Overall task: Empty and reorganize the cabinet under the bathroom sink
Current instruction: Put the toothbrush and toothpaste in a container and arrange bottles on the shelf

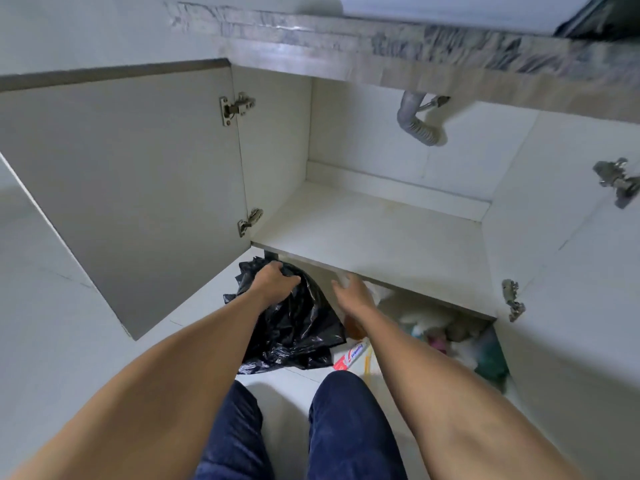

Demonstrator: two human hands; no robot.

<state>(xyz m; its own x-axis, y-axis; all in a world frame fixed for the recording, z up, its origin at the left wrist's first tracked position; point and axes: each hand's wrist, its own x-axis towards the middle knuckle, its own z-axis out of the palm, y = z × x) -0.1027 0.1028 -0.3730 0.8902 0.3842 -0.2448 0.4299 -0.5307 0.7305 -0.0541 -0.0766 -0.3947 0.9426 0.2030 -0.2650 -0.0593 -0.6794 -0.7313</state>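
Past denim knees (346, 427), left hand (275, 280) grips black bag (294, 334) (right hand (353, 294) hovers).

Before the open cabinet (374, 233), the left hand (275, 280) grips a crumpled black plastic bag (294, 327) on the floor, while the right hand (353, 292) hovers, fingers spread, just beside it near a toothpaste box (350, 356).

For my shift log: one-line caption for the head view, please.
Left hand grips crumpled black plastic bag below the white cabinet shelf; right hand hovers open beside it.
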